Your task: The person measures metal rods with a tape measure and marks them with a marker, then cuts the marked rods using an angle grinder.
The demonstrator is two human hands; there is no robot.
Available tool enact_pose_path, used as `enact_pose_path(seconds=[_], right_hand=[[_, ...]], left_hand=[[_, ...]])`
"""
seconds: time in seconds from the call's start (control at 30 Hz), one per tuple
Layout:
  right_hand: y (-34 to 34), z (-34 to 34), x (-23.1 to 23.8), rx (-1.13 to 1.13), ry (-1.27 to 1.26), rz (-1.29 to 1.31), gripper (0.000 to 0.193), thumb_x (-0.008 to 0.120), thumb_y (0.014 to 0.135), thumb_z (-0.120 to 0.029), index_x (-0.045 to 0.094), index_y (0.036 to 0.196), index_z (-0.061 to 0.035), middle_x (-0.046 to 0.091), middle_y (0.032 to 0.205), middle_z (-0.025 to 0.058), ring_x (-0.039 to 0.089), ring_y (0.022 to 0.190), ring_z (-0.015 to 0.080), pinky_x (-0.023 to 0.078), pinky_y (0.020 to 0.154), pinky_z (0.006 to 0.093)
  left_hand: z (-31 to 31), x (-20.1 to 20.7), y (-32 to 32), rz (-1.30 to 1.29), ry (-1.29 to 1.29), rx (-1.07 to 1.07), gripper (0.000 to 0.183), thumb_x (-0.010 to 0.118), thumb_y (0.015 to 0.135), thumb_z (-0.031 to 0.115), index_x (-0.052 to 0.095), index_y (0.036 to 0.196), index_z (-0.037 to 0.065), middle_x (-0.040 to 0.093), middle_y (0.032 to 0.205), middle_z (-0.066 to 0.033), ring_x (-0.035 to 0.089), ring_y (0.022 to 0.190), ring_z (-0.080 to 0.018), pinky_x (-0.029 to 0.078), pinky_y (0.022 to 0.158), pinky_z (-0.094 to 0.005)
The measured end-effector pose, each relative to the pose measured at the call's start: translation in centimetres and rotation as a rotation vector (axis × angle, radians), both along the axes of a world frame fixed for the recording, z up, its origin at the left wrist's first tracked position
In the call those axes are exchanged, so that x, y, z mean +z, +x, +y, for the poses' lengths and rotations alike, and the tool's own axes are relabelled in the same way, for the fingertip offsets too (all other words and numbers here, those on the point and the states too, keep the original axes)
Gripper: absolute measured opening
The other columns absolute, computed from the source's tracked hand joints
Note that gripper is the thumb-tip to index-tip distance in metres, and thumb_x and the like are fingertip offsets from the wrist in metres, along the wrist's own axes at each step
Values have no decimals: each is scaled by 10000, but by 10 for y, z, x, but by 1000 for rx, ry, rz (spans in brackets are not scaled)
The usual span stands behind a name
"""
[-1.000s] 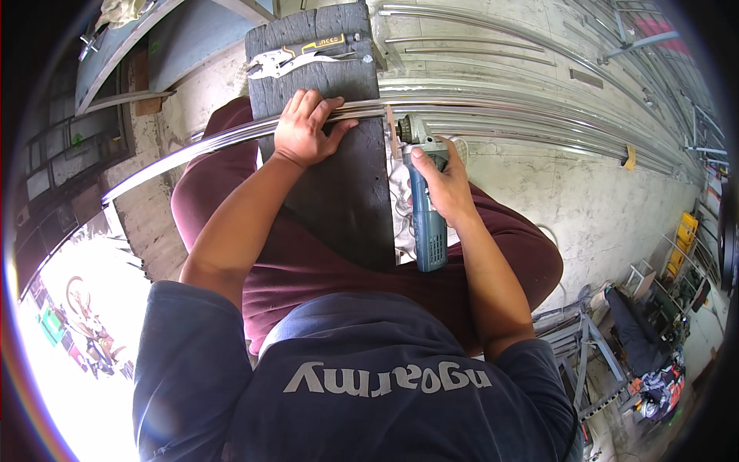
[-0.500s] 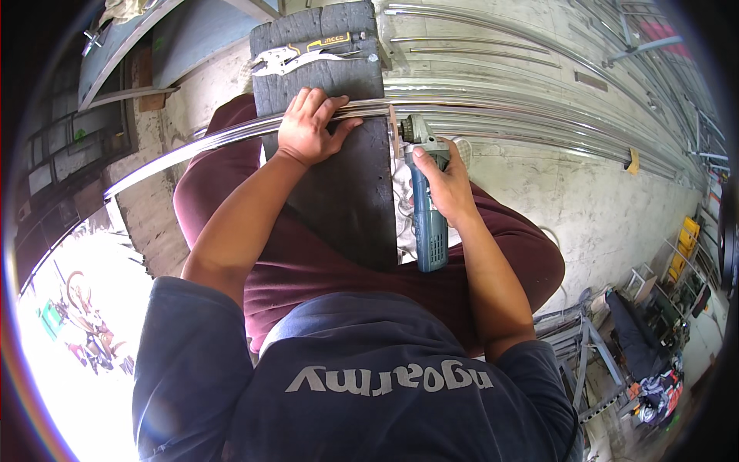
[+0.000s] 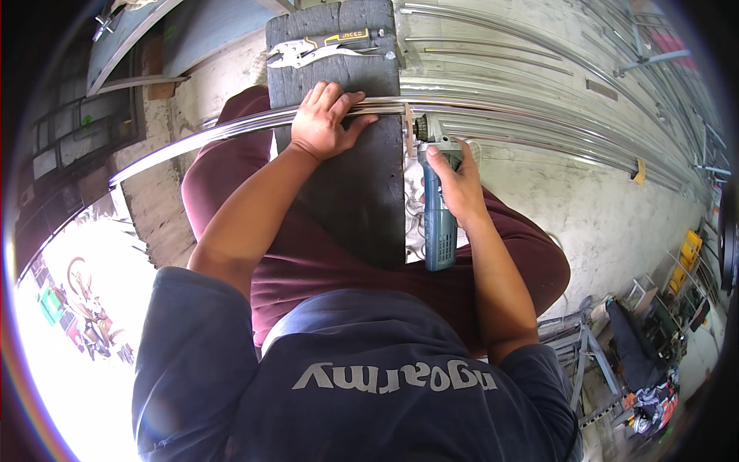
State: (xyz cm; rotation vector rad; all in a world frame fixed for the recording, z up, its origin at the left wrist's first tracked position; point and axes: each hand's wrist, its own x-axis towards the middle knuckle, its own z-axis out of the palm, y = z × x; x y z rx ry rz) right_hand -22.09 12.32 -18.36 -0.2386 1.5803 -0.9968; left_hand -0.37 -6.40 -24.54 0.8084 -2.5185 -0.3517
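Note:
My left hand (image 3: 326,122) is closed over a bundle of shiny metal tubes (image 3: 231,131), bearing on them where they cross a dark wooden block (image 3: 339,181). Its fingers lie over the tubes, with the thumb toward the right. In my right hand (image 3: 459,189) is a blue-green angle grinder (image 3: 440,231), its body pointing back toward me. The grinder's thin disc (image 3: 409,131) stands edge-on at the block's right edge, by the tubes. Whether it touches or cuts them I cannot tell.
Locking pliers (image 3: 323,49) lie on the far end of the block. More long metal tubes (image 3: 539,138) stretch over the concrete floor (image 3: 531,192) on the right. A metal frame (image 3: 593,354) and piled items stand at the lower right. My knees flank the block.
The whole scene has shifted slightly to the right in the picture. Both hands keep their holds, and the grinder's disc stays beside the block's right edge.

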Motion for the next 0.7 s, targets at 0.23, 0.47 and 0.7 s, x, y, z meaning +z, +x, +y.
enact_pose_path(seconds=[0.23,0.47,0.7], right_hand=[[2,-1,4,-2,-11,-9,663,786,989,-425,473,1440,-54,631,961,93,676,724,183,616,524,374],[3,0,1,-11,-48,0,650,784,990,-431,479,1417,-48,627,955,92,674,701,182,612,516,366],[3,-2,1,-3,-104,28,726,785,997,-407,438,1463,28,697,976,118,685,719,149,573,585,310]], left_hand=[[0,-1,1,-23,18,2,443,844,856,457,766,1134,122,615,1003,-85,614,942,-317,545,841,-419],[0,-2,1,-2,1,4,442,836,859,468,772,1134,128,622,1004,-72,613,946,-307,542,840,-411],[1,-2,1,-14,-7,9,439,832,861,472,776,1133,133,628,1002,-62,611,943,-297,541,839,-407]])
